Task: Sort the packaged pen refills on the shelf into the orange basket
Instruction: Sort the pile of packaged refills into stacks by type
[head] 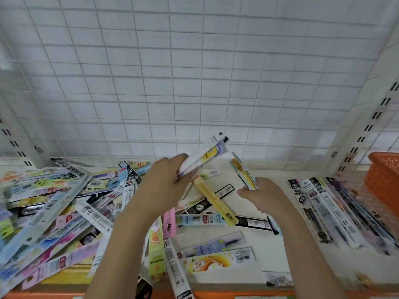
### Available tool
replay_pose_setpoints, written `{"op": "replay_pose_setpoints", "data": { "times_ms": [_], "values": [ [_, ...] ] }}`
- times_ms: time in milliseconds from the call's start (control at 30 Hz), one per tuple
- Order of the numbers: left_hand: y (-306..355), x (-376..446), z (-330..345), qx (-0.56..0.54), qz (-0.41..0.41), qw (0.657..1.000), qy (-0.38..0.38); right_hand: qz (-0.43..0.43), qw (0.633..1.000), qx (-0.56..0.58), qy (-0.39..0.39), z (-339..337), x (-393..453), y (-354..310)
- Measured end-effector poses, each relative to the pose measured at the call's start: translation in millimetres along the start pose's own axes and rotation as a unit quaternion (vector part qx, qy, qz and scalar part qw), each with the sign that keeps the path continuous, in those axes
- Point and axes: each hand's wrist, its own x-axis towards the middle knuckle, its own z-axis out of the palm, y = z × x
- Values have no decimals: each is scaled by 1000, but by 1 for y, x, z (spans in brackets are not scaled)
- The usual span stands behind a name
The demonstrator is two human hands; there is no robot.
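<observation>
Both hands grasp refills: the right grip (255, 192) is nearer the orange basket (382, 180), farther right; the left grip (170, 175) is farther off.

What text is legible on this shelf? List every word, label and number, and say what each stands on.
"ACK", the end of a word: clear refill pack with black print, right-hand row.
Barcode, digits too small to read: yellow cartoon refill pack, front.
White and purple pack in the left hand, yellow pack in the right hand: print blurred.
Heap of colourful packs, left: all blurred.
</observation>
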Motion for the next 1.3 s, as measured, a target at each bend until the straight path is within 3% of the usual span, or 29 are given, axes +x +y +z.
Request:
{"op": "replay_pose_setpoints", "data": {
  "times_ms": [300,533,867,1000,1300],
  "values": [
    [-36,-32,-23,-68,-144,986,54,-24,992,-121,-3,45,18,-38],
    [-46,-37,-14,-17,-208,977,45,-34,983,-182,-12,61,17,-52],
    [-49,-32,-3,15,-220,975,16,-71,994,-47,66,10,-7,-45],
    [-44,-31,7,23,-218,976,4,-44,995,-7,88,-5,-25,-32],
    [-26,-32,36,41,-205,971,-119,25,999,3,42,-12,-47,4]
  ]
}}
